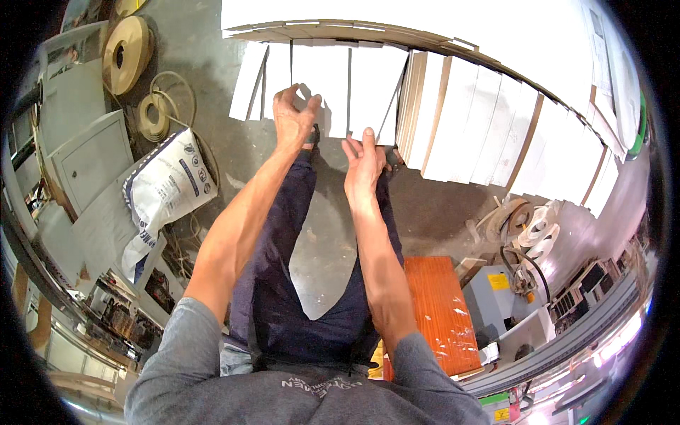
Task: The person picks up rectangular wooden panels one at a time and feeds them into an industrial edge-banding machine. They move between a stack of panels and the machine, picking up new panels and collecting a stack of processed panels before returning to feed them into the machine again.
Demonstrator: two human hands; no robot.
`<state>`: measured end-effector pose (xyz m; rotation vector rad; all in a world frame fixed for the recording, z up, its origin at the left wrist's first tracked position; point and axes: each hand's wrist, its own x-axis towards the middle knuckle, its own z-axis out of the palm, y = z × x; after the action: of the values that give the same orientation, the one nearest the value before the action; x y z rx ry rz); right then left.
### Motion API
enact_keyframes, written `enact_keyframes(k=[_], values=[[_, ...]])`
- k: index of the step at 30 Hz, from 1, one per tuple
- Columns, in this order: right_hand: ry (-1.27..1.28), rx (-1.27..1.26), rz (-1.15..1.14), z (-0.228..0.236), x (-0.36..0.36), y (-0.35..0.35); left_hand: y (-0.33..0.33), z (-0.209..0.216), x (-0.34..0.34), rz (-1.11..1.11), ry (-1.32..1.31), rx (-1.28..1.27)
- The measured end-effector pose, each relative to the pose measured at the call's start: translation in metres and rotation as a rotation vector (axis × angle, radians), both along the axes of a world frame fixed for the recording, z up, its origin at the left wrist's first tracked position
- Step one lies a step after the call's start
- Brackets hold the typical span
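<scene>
In front of me white panels stand in a leaning row, with dark gaps between some of them. My left hand is raised over the near edge of this row. Its fingers are bent and the thumb stands apart, with nothing seen between them. To its right and a little nearer to me, my right hand has the thumb stretched out and the fingers loosely spread. It appears to hold nothing and lies close to the row's lower edge. Whether either hand touches a panel is hard to make out.
More white boards lean in a row at the right, below a large white stack. Rolls of edging tape and a printed white sack are at the left. A reddish-brown board lies near my right side.
</scene>
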<state>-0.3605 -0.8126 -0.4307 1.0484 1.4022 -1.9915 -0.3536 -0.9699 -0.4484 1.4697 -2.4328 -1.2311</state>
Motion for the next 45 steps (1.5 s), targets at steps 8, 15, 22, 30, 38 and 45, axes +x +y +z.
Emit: enact_keyframes(k=[8,15,22,30,38,45], values=[[0.031,0.02,-0.166,-0.003,-0.01,-0.002,-0.007,-0.002,0.006,0.041,-0.005,0.176],[0.061,-0.223,-0.214,-0.007,-0.004,0.033,0.036,0.062,-0.025,-0.182,0.23,0.088],[0.22,-0.068,-0.357,0.054,-0.029,0.113,0.097,0.119,-0.072,-0.155,0.26,0.645],[0.324,-0.075,-0.485,0.076,-0.083,0.109,0.129,0.112,-0.11,-0.09,0.169,0.848],[0.305,-0.006,-0.351,0.092,-0.086,0.092,0.143,0.111,-0.107,-0.031,0.159,0.796],[0.361,-0.074,-0.118,0.065,-0.064,0.123,0.141,0.103,-0.1,-0.022,0.069,0.748]])
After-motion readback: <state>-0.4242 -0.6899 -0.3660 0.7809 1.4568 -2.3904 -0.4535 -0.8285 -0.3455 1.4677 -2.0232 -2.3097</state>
